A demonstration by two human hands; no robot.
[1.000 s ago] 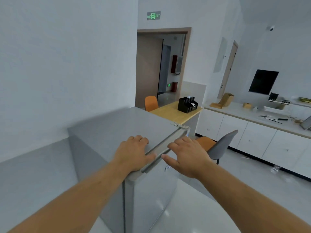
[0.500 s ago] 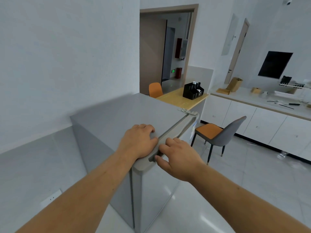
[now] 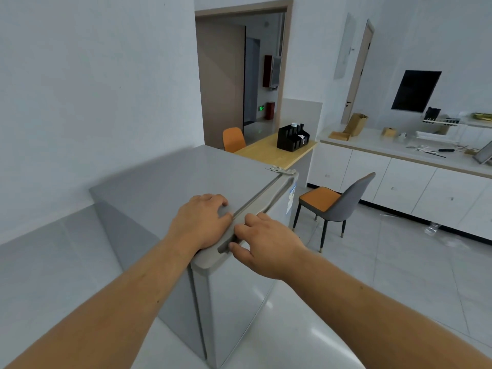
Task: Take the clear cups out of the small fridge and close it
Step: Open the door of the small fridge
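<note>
**Surface and material findings**

Small fridge (image 3: 170,187): grey casing, matt and smooth on top; door front faintly glossy, catching soft reflections. Hinge plate (image 3: 279,170) at the top corner looks like bright metal. Floor (image 3: 399,275): glossy pale tiles. Table (image 3: 274,153): light wood finish, smooth. Organiser (image 3: 291,138): black, looks plastic. Chair (image 3: 343,201): grey matt shell, orange seat pad. Counter cabinets (image 3: 399,187): white, smooth.
</note>
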